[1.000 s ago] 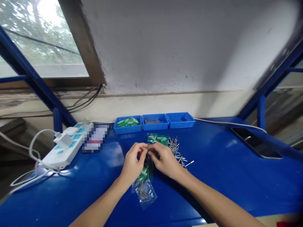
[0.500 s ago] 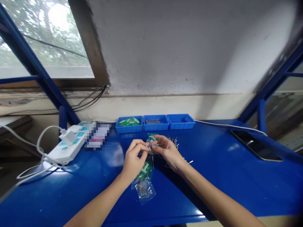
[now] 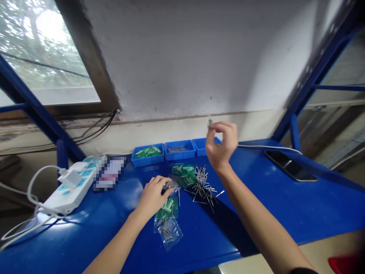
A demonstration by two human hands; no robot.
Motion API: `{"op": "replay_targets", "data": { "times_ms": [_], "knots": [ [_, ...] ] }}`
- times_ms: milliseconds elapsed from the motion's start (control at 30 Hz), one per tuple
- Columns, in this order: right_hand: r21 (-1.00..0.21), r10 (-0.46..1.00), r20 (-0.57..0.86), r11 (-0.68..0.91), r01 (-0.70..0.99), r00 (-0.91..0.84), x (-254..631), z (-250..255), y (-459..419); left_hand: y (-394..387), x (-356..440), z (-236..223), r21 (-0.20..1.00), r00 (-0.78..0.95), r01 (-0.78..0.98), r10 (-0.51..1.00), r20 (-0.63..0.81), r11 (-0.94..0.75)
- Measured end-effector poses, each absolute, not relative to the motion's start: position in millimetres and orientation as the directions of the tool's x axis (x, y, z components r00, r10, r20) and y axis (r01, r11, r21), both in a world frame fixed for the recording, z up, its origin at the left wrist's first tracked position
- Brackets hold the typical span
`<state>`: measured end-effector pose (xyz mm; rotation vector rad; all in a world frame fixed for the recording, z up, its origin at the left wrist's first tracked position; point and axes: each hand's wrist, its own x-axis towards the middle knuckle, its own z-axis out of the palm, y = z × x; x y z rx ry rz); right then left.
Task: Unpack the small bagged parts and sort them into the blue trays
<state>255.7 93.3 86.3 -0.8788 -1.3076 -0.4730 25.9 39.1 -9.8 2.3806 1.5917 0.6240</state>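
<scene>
My left hand [image 3: 155, 194] is low over the table, its thumb and fingers curled on a small clear plastic bag [image 3: 174, 183]. My right hand [image 3: 222, 144] is raised in front of the wall, thumb and fingertips pinched on a small greyish piece [image 3: 210, 122], too blurred to name. Below my left hand lie a green bag of pale plugs [image 3: 168, 207] and a clear bag with brass-coloured pins [image 3: 170, 232]. More green bags [image 3: 185, 175] lie beyond, beside a loose pile of thin metal pins [image 3: 203, 184].
Three blue bins stand along the back: one with green bags [image 3: 148, 152], one with thin pieces [image 3: 179, 149], and one partly behind my right hand [image 3: 199, 148]. A power strip [image 3: 68, 190] and a blurred phone [image 3: 110, 175] are left; a dark phone [image 3: 289, 166] lies right.
My right hand has moved up and away from my left, carrying the small greyish piece. My left hand stays low with the clear bag. The view has shifted to the right.
</scene>
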Motion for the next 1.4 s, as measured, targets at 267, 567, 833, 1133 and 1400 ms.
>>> {"op": "replay_targets", "data": {
  "times_ms": [267, 567, 833, 1133, 1400],
  "knots": [
    [-0.38, 0.785, 0.619, 0.329, 0.864, -0.027, 256, 24, 90, 46, 27, -15, 0.643, 0.211, 0.67, 0.926, 0.312, -0.37],
    [-0.931, 0.945, 0.218, 0.276, 0.238, -0.242, 212, 13, 50, 27, 44, -2, 0.592, 0.213, 0.559, 0.791, 0.573, -0.58],
    [-0.996, 0.973, 0.039, 0.019, -0.089, -0.227, 205, 19, 43, 19, 47, 4, 0.422, 0.3, 0.577, 0.662, 0.687, -0.699],
    [-0.967, 0.965, 0.25, 0.253, 0.027, -0.082, 204, 16, 44, 15, 49, 8, 0.683, 0.25, 0.458, 0.82, 0.515, -0.569],
    [-0.612, 0.725, 0.659, 0.671, 0.419, -0.199, 211, 16, 36, 45, 55, 12, 0.993, 0.207, -0.117, 0.978, -0.007, 0.032]
  ]
}}
